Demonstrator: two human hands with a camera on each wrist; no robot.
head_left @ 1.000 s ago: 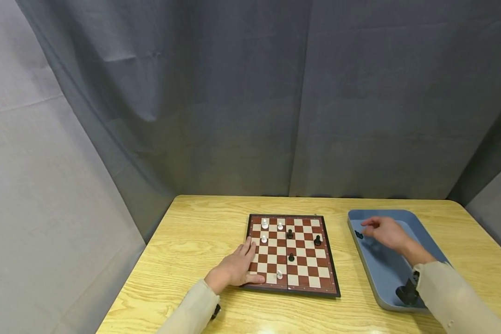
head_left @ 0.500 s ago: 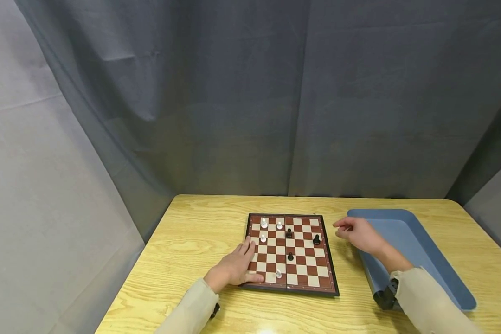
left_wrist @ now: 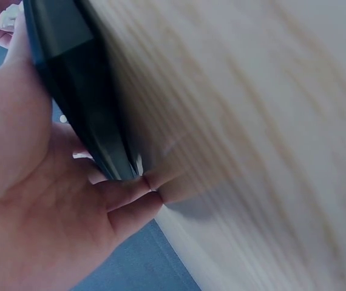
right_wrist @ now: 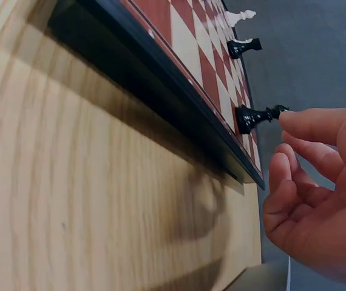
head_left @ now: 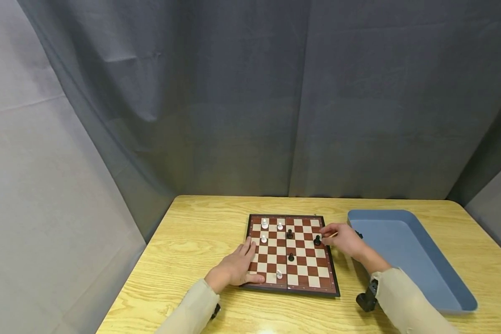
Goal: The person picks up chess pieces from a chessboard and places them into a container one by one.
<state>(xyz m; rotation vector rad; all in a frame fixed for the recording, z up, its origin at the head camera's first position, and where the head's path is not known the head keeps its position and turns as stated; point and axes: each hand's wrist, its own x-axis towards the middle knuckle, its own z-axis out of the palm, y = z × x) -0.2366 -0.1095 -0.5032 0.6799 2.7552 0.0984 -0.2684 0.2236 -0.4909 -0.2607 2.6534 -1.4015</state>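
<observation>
A folding chessboard (head_left: 271,256) with brown and cream squares lies on the wooden table. My left hand (head_left: 235,268) rests on its left edge, fingers spread straight and thumb at the near corner. At the board's right side stands a black chess piece (head_left: 317,240). My right hand (head_left: 345,239) is beside this piece, thumb and fingers apart. In the right wrist view, the thumb tip overlaps the top of the black piece (right_wrist: 249,118); whether they touch, I cannot tell. Other black pieces (head_left: 290,234) and several white pieces (head_left: 265,224) stand on the board.
A blue-grey tray (head_left: 436,273) sits right of the board, with a small dark object (head_left: 359,234) at its left wall, partly behind my right hand. Grey curtains (head_left: 242,102) hang behind the table. A black wrist device (head_left: 367,297) is on my right sleeve.
My right hand has moved left, from over the tray across its wall to the black piece at the board's right side. My left hand has stayed on the board.
</observation>
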